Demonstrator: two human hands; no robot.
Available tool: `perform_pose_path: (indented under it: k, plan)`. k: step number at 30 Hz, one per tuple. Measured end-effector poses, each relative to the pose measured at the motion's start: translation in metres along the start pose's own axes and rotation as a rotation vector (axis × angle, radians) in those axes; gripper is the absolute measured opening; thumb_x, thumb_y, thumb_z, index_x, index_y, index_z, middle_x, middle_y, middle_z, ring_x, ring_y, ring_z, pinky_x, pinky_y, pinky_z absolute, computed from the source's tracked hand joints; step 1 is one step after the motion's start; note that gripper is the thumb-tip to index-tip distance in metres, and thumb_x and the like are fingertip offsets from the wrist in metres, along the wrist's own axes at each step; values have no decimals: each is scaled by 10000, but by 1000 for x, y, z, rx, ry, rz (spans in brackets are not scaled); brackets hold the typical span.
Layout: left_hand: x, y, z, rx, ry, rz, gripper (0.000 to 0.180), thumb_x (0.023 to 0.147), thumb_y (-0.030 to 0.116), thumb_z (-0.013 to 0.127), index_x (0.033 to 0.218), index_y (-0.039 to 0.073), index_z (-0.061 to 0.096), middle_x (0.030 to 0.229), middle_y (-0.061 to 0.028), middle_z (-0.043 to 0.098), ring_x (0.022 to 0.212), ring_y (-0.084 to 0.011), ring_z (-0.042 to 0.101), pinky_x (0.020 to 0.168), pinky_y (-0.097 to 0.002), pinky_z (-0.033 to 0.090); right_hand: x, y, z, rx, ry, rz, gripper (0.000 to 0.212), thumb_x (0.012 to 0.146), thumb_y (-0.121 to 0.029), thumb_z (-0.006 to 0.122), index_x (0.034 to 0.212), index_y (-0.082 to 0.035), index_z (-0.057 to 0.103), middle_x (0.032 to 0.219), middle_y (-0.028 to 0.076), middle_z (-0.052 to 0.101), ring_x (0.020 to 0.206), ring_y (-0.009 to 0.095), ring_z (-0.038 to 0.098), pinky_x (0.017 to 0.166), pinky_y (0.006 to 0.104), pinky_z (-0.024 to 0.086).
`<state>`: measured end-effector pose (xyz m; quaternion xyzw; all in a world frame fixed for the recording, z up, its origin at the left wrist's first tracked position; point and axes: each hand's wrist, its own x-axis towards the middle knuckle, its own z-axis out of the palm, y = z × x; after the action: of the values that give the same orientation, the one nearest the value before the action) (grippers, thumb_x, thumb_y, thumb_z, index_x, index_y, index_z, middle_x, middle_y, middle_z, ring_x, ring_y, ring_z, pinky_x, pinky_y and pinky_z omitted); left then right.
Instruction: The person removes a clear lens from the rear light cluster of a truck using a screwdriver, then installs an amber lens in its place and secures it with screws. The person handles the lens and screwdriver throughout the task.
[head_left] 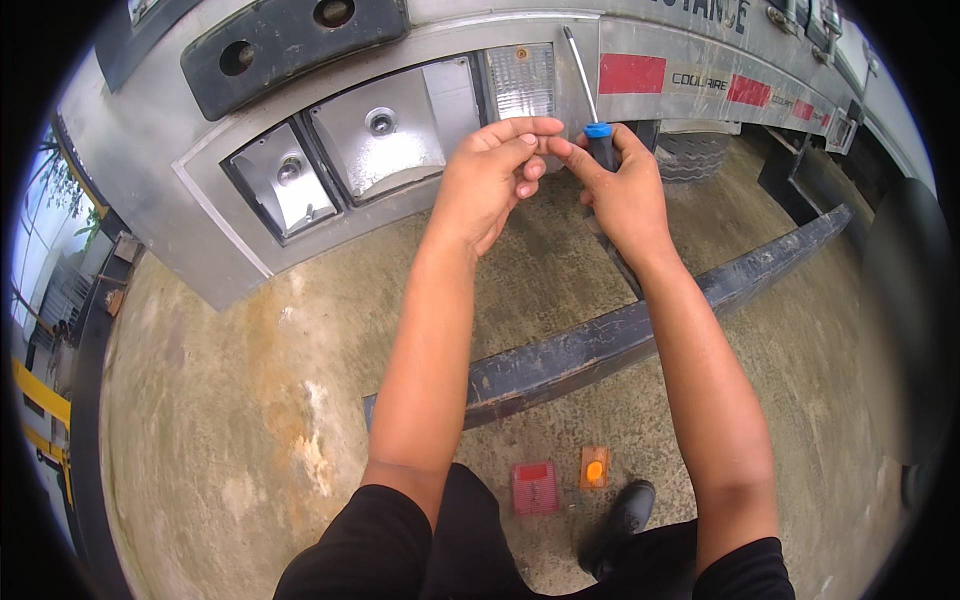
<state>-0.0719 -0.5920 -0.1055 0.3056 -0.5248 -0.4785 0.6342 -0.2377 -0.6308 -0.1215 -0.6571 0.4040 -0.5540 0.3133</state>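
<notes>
In my right hand (622,195) is a screwdriver (597,132) with a blue and black handle, its shaft pointing up and slightly left. My left hand (497,175) is closed in a pinch beside it, and its fingertips meet those of the right. Whatever small thing lies between them is too small to make out. Behind the hands, a clear ribbed lens (521,82) sits on the vehicle's metal panel. Left of it are two uncovered light housings, a wide one (350,150) and a narrow one (268,185), each with a bulb inside.
A dark metal bumper bar (560,365) runs across below my forearms. On the concrete ground near my shoe (628,510) lie a red lens (535,488) and an orange lens (594,468). A black rubber block (290,45) juts out above the housings. A tyre (692,158) shows under the vehicle.
</notes>
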Motion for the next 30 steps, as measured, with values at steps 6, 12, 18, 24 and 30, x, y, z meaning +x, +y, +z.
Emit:
perform_pose_path:
  k: [6, 12, 18, 24, 30]
  plan:
    - [-2, -4, -4, -6, -64, 11, 366, 1158, 202, 543, 1415, -43, 630, 922, -51, 685, 660, -24, 430, 576, -192, 372, -61, -33, -88, -190, -177, 12, 388, 986, -119, 746, 1353, -55, 637, 892, 52, 716, 801, 120, 629, 749, 322, 508]
    - [2, -11, -12, -99, -72, -8, 301, 1118, 290, 650, 1197, 1, 683, 940, -91, 725, 651, -32, 471, 574, -196, 375, -85, -63, -132, -505, -195, -161, 424, 925, -41, 800, 1339, -61, 709, 997, 75, 746, 913, 145, 668, 859, 323, 541]
    - [6, -15, -18, -86, -62, 26, 314, 1100, 322, 682, 1161, 14, 698, 959, -109, 757, 657, -34, 482, 579, -194, 379, -89, -59, -115, -588, -137, -243, 444, 881, -13, 795, 1319, -68, 750, 1169, 148, 791, 1042, 266, 773, 911, 393, 600]
    - [5, -16, -20, -29, -56, 35, 273, 1087, 270, 700, 1174, 12, 709, 1019, -126, 781, 653, -29, 473, 590, -188, 387, -88, -56, -118, -624, -119, -263, 425, 874, -15, 786, 1295, -64, 760, 1151, 163, 793, 1013, 282, 777, 899, 388, 599]
    - [2, -11, -15, 31, -28, 20, 247, 1072, 199, 711, 1220, 2, 717, 1031, -127, 784, 653, -29, 468, 591, -183, 388, -83, -59, -124, -625, -126, -249, 419, 867, -8, 784, 1282, -54, 765, 1107, 159, 798, 1008, 274, 780, 885, 388, 600]
